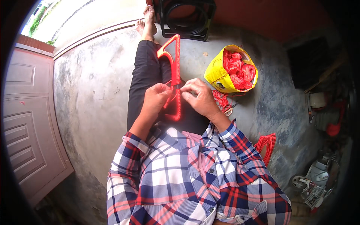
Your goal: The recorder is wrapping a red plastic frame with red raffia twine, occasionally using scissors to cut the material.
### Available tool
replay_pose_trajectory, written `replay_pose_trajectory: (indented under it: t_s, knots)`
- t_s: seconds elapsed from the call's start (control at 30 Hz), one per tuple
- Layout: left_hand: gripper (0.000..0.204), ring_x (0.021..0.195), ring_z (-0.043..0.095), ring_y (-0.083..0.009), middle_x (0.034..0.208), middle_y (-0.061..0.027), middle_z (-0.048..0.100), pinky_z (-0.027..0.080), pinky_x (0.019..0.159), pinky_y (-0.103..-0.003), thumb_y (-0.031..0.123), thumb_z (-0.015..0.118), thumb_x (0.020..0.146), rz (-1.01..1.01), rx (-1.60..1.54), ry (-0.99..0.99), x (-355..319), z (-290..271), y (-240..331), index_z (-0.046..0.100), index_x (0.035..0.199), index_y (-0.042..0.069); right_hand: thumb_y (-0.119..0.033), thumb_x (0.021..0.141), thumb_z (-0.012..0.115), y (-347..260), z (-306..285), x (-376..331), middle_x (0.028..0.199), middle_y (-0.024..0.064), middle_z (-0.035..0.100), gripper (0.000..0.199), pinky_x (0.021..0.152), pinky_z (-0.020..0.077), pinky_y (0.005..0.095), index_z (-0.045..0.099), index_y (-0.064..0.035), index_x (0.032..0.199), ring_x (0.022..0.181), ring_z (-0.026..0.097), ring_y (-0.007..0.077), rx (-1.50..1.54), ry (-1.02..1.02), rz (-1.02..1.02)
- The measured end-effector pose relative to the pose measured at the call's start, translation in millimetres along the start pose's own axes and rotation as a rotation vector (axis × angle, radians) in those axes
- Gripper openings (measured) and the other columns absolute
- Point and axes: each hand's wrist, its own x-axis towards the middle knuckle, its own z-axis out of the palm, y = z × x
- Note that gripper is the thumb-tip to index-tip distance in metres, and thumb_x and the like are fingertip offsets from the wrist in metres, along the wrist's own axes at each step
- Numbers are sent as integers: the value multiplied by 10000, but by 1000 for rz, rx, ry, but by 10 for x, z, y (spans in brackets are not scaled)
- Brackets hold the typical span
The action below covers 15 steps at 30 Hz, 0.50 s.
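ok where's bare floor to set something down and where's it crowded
Bare floor lies between the panelled door and the black trousers, and right of the yellow bag, above the red bundle. Crowded: below the bag, where loose red cord lies, and around the left hand, the right hand and the red-wrapped frame.

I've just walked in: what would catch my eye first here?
Probably the bright red, cord-wrapped frame in the middle, over the black trousers, with the left hand and right hand on either side. Next, the yellow bag filled with red cord bundles, on the grey floor ahead and to the right. Then the plaid shirt filling the lower middle.
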Motion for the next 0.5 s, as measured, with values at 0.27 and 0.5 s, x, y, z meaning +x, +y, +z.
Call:
replay_pose_trajectory:
  t_s: [0.27, 0.5]
  knots:
    - [69, 574, 415, -5, 700, 62, 564, 302, 514, -172, 98, 681, 864, 159, -20, -65, -130, 44, 246, 629, 844, 57, -59, 806, 704, -39, 35, 189, 871, 59, 602, 122, 720, 494, 295, 690, -40, 926, 791, 612, 185, 136, -28, 4]
    - [62, 646, 445, -19, 754, 45, 594, 338, 579, -192, 102, 675, 865, 92, -36, -88, -35, 31, 140, 640, 867, 51, -147, 880, 661, -99, -398, 242, 750, -2, 536, 126, 825, 467, 317, 636, -62, 970, 746, 564, 146, 1111, 17, 242]
